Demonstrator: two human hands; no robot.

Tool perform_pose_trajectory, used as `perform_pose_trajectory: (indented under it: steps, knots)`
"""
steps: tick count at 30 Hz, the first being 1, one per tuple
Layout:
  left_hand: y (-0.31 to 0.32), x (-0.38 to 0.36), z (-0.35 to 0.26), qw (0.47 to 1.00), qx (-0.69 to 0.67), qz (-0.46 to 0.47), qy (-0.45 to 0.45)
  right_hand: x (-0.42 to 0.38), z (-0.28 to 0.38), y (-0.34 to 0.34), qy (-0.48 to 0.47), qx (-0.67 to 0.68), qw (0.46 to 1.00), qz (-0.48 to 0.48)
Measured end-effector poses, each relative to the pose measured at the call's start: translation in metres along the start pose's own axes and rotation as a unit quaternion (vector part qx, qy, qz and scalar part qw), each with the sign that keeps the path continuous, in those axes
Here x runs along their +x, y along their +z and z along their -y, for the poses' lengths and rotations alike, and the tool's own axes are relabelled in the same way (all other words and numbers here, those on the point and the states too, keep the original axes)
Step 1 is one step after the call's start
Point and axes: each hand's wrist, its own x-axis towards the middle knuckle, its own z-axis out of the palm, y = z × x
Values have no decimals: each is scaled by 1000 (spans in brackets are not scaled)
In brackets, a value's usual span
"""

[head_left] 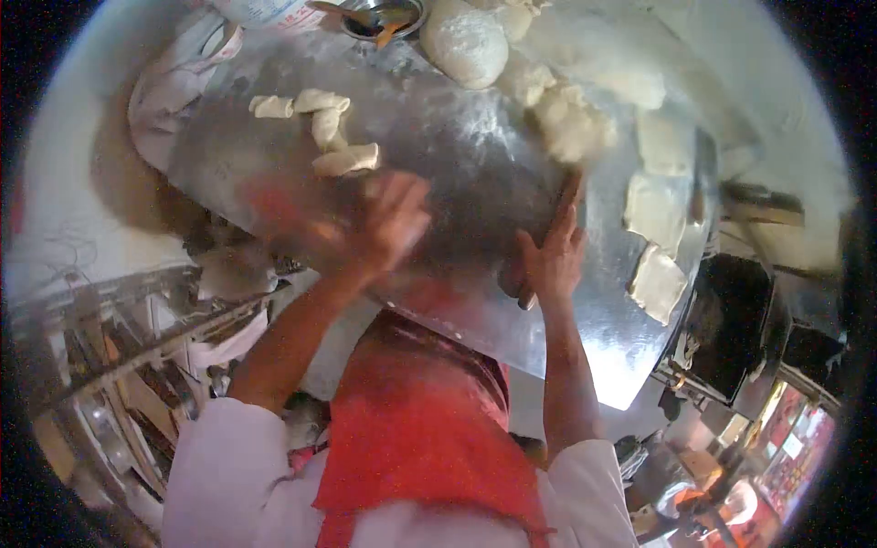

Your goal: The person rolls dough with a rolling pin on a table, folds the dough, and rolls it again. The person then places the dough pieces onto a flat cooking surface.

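Note:
My left hand point(395, 221) is over the metal worktop point(448, 183), just below several small rolled dough pieces point(349, 160). Motion smears its fingers, and whatever they hold cannot be made out. Further right, my right hand point(554, 260) lies over a slim wooden rolling pin point(527, 299), its fingers along the pin and its thumb out to the left. The pin shows beyond both ends of the hand. Beyond that hand sits a lumpy mass of dough point(571, 123). Flat dough sheets point(655, 215) lie along the right side of the worktop.
At the top are a large floured dough ball point(466, 47) and a dark bowl point(402, 20) with a utensil across it. A pale cloth or bag point(169, 96) lies at the left edge. A rack point(137, 365) stands lower left, and dark equipment point(731, 315) stands right.

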Motion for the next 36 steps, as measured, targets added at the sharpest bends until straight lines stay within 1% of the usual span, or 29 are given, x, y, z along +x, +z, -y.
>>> perform_pose_trajectory:
  steps: [1,3,4,5,6,7,8,9,10,11,12,13,14,16,17,18,19,20,21,22,24,25,27,28,30,31,32,34,36]
  knots:
    - [5,-10,42,995,76,-49,-44,-1,-4,6,-10,31,999,-4]
    - [-17,-4,97,982,133,-3,-132,-5,-36,26,-22,32,999,-32]
    - [-19,-7,108,983,126,-1,-133,-9,-51,31,-43,40,997,-57]
    - [-20,-12,116,983,133,40,-121,-24,-65,27,-142,39,981,-124]
    - [-19,-15,121,981,139,79,-106,-38,-68,16,-140,32,982,-124]
    - [-19,-17,122,987,142,48,-50,-50,-69,3,-100,36,988,-111]
    - [-22,-18,120,988,136,50,-48,-61,-73,-7,-60,40,993,-96]
    - [-25,-17,116,990,104,70,-72,-68,-88,-5,-54,35,993,-98]
    - [-27,-13,112,989,72,90,-95,-74,-110,5,-90,-41,989,-113]
    - [-30,-11,109,989,68,91,-91,-78,-117,8,-124,-117,977,-126]
    - [-35,-9,106,991,93,83,-57,-82,-123,14,-119,-116,978,-125]
    - [-38,-6,106,990,122,74,-21,-85,-128,22,-85,-135,976,-147]
    - [-38,-4,107,989,126,76,-12,-85,-128,28,-49,-152,972,-172]
    - [-31,-7,114,984,141,93,-54,-82,-131,36,-33,-142,973,-178]
    - [-9,-22,133,994,90,57,-26,-84,-136,33,-28,-138,973,-184]
    - [9,-22,130,995,85,56,-15,-84,-141,32,-18,-140,972,-190]
    - [20,-23,128,990,-86,52,-103,-83,-143,34,-9,-137,973,-186]
    - [22,-23,125,948,-250,50,-191,-83,-142,38,-2,-131,975,-179]
    - [-4,9,80,965,-206,30,-162,-82,-134,32,14,-125,979,-160]
    - [4,17,60,965,-207,32,-157,-84,-135,35,19,-124,979,-163]
    - [21,26,35,987,-157,43,-17,-86,-141,36,-9,-100,980,-174]
    - [31,21,32,986,-161,41,-11,-85,-143,36,-5,-102,978,-180]
    - [48,11,27,961,-185,189,-82,-82,-140,35,-17,-150,970,-190]
    - [49,13,27,960,-191,194,-71,-83,-139,33,-5,-155,969,-194]
    - [35,33,18,990,-104,64,64,-82,-134,28,19,-129,975,-178]
    - [45,42,16,979,-123,104,121,-81,-134,26,27,-118,977,-174]
    - [61,53,17,977,-132,108,130,-78,-134,25,39,-124,976,-176]
    - [100,75,18,958,-228,98,140,-72,-133,22,57,-94,981,-160]
    - [121,101,6,974,-210,86,24,-66,-126,5,68,-47,988,-132]
